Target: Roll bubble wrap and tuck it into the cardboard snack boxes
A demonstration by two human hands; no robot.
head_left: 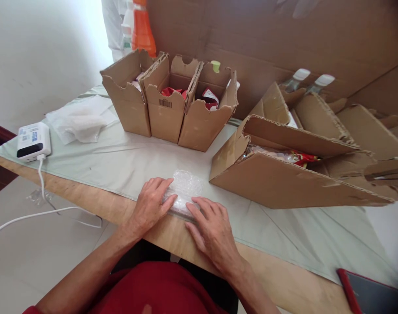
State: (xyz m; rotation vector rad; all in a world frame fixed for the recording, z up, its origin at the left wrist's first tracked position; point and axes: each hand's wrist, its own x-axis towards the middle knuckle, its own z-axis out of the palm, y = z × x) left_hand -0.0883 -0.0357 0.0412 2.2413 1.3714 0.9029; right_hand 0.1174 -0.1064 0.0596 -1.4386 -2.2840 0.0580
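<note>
A small sheet of clear bubble wrap (185, 185) lies on the pale cloth near the table's front edge. It looks partly folded over, with a thicker layer towards me. My left hand (152, 201) rests on its left side, fingers stretched and lying on the plastic. On the right side, the fingertips of my right hand (213, 224) touch the near corner, its fingers spread and the thumb apart over the wooden edge. Whether anything lies inside the bubble wrap, I cannot tell.
Three cardboard bins (164, 109) with packets stand behind. Larger cardboard boxes (284, 174) are at right, bottles (300, 75) behind them. At left are white sheets (83, 117) and a white device (33, 138) with a cable (42, 179). A red-edged phone (372, 292) lies front right.
</note>
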